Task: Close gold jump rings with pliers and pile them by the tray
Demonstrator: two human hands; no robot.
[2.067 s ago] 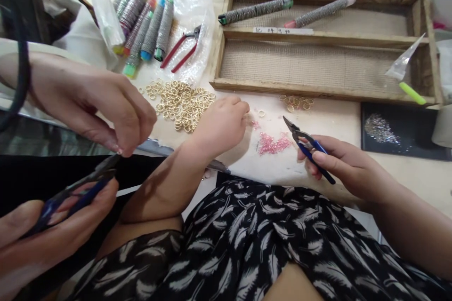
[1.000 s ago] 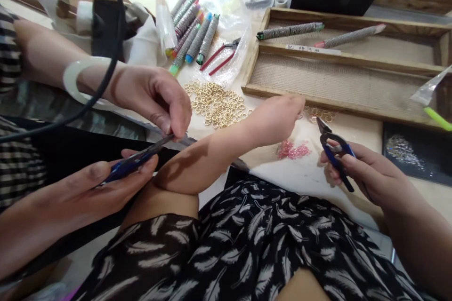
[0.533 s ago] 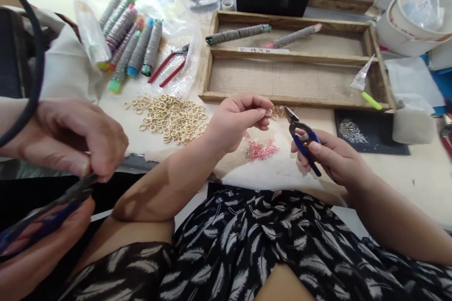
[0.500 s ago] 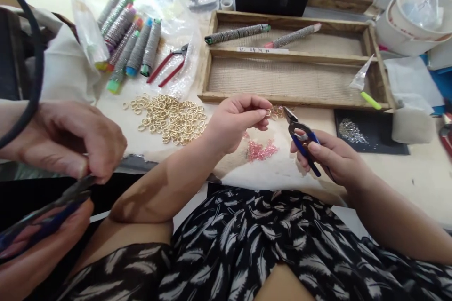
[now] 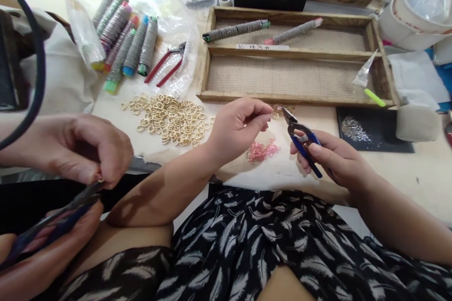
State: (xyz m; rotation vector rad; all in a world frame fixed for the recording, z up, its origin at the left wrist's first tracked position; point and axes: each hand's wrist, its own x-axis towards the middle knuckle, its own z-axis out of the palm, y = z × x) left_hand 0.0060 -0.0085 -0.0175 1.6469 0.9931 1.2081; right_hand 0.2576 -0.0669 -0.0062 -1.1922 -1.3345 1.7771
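Blue-handled pliers (image 5: 295, 130) sit gripped in the right hand (image 5: 337, 156), over the worktop (image 5: 374, 174) short of the tray's (image 5: 318, 100) front edge. Left hand (image 5: 236, 127) pinches nearby; contents I can't tell. I judge it early: small ring group (image 5: 277, 112) apart, big ring pile (image 5: 173, 117) and pink beads (image 5: 263, 151) loose. Co-worker's hand (image 5: 88, 148) crowds the worktop's front edge, leftward.

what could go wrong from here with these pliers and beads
The pliers in the right hand point toward the left hand, so a slip might pinch its fingertips. The pink beads lie loose close to the left hand, which could brush and scatter them. The rings are heaped loose too, so a sweep of the left forearm might knock some away.
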